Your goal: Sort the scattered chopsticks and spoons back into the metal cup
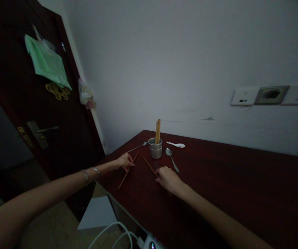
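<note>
My left hand (pixel 125 161) is closed on a wooden chopstick (pixel 123 180) near the table's left edge; the stick slants away from me. Farther right, my right hand (pixel 167 178) pinches another chopstick (pixel 149 164), whose near end shows below the fingers. Between and beyond the hands stands a grey metal utensil holder (pixel 155 152) with several upright chopsticks (pixel 158 131) in it. A long-handled spoon (pixel 138 148) lies left of the holder, partly behind my left hand. To the holder's right are a white soup spoon (pixel 176 144) and a metal spoon (pixel 172 159).
The dark red table (pixel 229 180) meets a white wall with sockets (pixel 244 96) at the right. A dark door (pixel 68 138) with a handle stands at the left. Below the table's left edge are white cables (pixel 118 224) and a white panel (pixel 98 212).
</note>
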`<state>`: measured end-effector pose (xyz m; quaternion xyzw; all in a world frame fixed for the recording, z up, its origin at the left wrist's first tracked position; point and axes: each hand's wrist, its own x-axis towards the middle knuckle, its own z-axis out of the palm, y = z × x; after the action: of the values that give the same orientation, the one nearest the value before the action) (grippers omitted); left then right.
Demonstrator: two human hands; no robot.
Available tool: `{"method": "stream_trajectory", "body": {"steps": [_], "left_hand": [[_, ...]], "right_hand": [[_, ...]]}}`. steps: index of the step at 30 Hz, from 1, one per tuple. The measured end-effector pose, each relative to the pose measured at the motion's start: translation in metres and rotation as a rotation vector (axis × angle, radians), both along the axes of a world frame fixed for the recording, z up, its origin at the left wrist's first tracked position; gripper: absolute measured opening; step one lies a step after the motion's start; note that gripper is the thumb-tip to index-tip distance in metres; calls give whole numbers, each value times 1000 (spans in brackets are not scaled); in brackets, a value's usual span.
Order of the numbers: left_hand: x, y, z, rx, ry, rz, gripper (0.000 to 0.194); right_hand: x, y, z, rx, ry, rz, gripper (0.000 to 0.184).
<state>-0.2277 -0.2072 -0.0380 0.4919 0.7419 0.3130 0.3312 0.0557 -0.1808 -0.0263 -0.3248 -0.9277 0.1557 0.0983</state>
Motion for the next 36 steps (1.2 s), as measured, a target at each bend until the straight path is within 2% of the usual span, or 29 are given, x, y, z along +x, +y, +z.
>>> {"method": "stream_trajectory", "body": {"steps": [7,13,18,24,36], "left_hand": [[4,5,3,-122,119,-35,25],[6,7,7,-146,168,-56,22],[10,4,15,-135,237,-59,22],[10,3,20,-176,239,-55,22],[5,15,27,-350,385,-96,13]], "right_hand": [[0,-1,-2,8,-14,-9,18],[2,-1,0,-9,-1,-3,18],[3,1,-1,-29,27,-1,20],[3,0,2,-31,9,-11,22],[4,2,1,9,2,-16,24]]}}
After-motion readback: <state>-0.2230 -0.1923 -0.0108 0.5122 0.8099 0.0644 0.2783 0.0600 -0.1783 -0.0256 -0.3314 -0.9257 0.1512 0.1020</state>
